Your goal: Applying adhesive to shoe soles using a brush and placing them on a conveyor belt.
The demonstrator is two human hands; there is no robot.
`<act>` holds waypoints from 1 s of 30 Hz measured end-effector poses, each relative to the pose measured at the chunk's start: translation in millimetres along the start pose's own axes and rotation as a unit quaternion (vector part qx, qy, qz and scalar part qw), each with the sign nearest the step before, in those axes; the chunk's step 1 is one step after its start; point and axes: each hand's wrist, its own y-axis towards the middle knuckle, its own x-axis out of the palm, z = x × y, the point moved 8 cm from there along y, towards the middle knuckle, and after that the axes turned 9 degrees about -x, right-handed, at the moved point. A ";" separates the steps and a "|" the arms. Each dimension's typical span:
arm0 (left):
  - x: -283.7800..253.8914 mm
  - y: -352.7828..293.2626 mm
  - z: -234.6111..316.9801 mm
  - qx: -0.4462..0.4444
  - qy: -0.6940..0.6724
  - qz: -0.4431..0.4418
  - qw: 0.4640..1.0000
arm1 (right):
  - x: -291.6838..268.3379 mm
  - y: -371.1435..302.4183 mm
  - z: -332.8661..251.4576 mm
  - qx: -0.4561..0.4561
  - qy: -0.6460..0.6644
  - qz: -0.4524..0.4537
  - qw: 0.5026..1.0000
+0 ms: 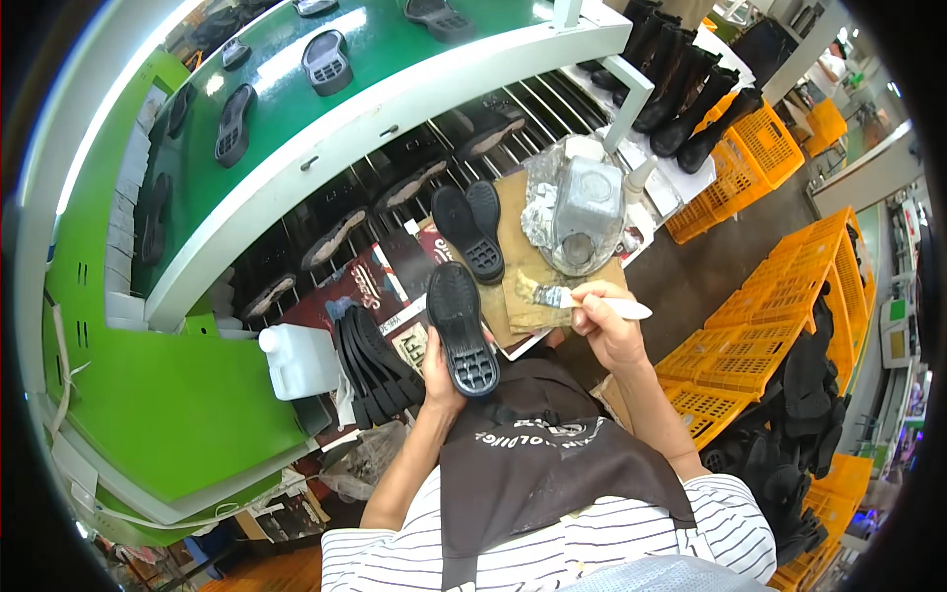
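My left hand (441,373) grips a black shoe sole (456,321) by its edges, its hollow inner face with the gridded heel turned up. In my right hand (612,326) is a brush (617,306) with a white handle, pinched between thumb and fingers. Its bristles are over a stained brown cardboard sheet (533,331), to the right of the held sole; whether they touch it I cannot tell. Two more black soles (472,232) lie on the cardboard just beyond. A plastic-wrapped clear container (589,202) stands at the cardboard's far right.
A green conveyor belt (281,69) carrying several soles runs behind a white frame (395,109). At the left are a white jug (299,360) and a row of stacked black soles (370,360). Black boots (681,89) stand at the far right, near orange crates (740,316).
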 end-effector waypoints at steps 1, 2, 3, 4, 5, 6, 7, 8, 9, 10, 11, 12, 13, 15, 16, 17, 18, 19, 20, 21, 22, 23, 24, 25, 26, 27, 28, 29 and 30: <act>-1.7 3.0 -0.2 0.001 0.001 -0.013 1.000 | -3.3 -0.3 1.7 -0.002 0.010 0.001 1.000; -2.7 4.8 1.6 0.016 0.003 -0.010 1.000 | -6.3 -1.6 2.6 -0.003 0.015 0.007 1.000; -2.1 6.6 1.9 0.016 -0.013 0.001 1.000 | -8.9 -2.7 3.7 -0.005 0.020 0.014 1.000; -2.7 9.9 2.4 0.017 -0.017 0.008 1.000 | -9.8 -4.4 3.9 -0.005 0.029 0.018 0.999; -4.1 14.8 3.7 0.019 -0.019 0.015 1.000 | -11.0 -5.7 4.7 -0.006 0.038 0.023 0.999; -6.6 19.4 4.6 0.023 -0.007 0.013 1.000 | -15.8 -9.3 9.2 0.004 0.051 0.028 0.998; -11.0 26.1 6.3 0.029 0.004 0.008 1.000 | -18.9 -12.5 11.3 0.003 0.052 0.034 0.998; -16.8 34.2 8.8 0.029 0.007 0.002 1.000 | -20.6 -13.3 11.1 -0.001 0.053 0.037 0.998; -24.0 40.0 10.9 0.033 0.007 0.013 0.999 | -22.4 -14.8 11.1 -0.006 0.054 0.040 0.998; -25.7 46.2 14.4 0.035 0.006 0.022 0.999 | -24.2 -16.8 10.9 -0.001 0.055 0.046 0.997; -27.2 52.0 18.4 0.039 0.005 0.029 0.999 | -26.6 -18.3 9.5 -0.006 0.052 0.050 0.997; -28.7 58.1 23.3 0.038 0.004 0.001 0.999 | -29.3 -19.9 8.9 -0.010 0.048 0.054 0.997; -34.3 65.4 26.6 0.037 0.001 0.006 0.999 | -31.3 -20.9 7.6 -0.014 0.044 0.058 0.997; -43.3 82.3 32.8 0.035 -0.001 0.014 0.999 | -35.0 -21.2 5.5 -0.017 0.031 0.067 0.997; -48.4 91.6 35.7 0.034 -0.025 0.031 0.999 | -36.8 -20.9 4.3 -0.020 0.024 0.071 0.997; -49.6 101.8 39.4 0.029 -0.015 0.030 0.999 | -38.1 -21.0 4.1 -0.019 0.026 0.071 0.997; -50.7 112.1 43.6 0.024 -0.006 0.029 0.999 | -40.0 -21.4 5.0 -0.018 0.028 0.070 0.997; -49.8 122.3 47.5 0.020 0.002 0.028 0.999 | -41.1 -21.1 5.7 -0.016 0.029 0.069 0.997; -46.0 131.0 50.5 0.013 0.008 0.034 0.999 | -41.6 -21.1 5.7 -0.017 0.028 0.069 0.997; -41.3 141.5 53.4 0.014 0.020 0.031 0.999 | -41.8 -21.2 5.7 -0.018 0.027 0.068 0.997; -37.4 152.6 55.8 0.016 0.030 0.028 0.999 | -41.5 -21.0 5.8 -0.018 0.025 0.067 0.997; -34.9 163.0 59.4 0.018 0.041 0.025 0.999 | -40.9 -21.0 5.7 -0.018 0.022 0.065 0.997; -34.5 174.1 58.7 -0.006 0.068 0.023 0.997 | -40.3 -20.8 5.5 -0.019 0.020 0.063 0.998; -36.4 186.9 57.7 -0.014 0.071 0.023 0.997 | -39.7 -21.1 5.3 -0.019 0.016 0.063 0.998; -36.7 198.1 55.9 -0.020 0.075 0.024 0.997 | -39.2 -21.0 5.1 -0.019 0.013 0.062 0.998; -38.6 206.7 53.9 -0.026 0.078 0.026 0.996 | -38.3 -20.8 4.8 -0.018 0.010 0.062 0.998; -39.0 209.7 53.0 -0.035 0.123 0.049 0.991 | -38.1 -21.1 4.5 -0.018 0.006 0.062 0.998; -48.4 216.7 54.3 -0.040 0.206 0.097 0.973 | -38.2 -21.6 4.4 -0.017 0.002 0.062 0.998; -60.3 225.0 55.9 -0.045 0.286 0.145 0.946 | -38.3 -21.8 4.5 -0.016 -0.001 0.061 0.998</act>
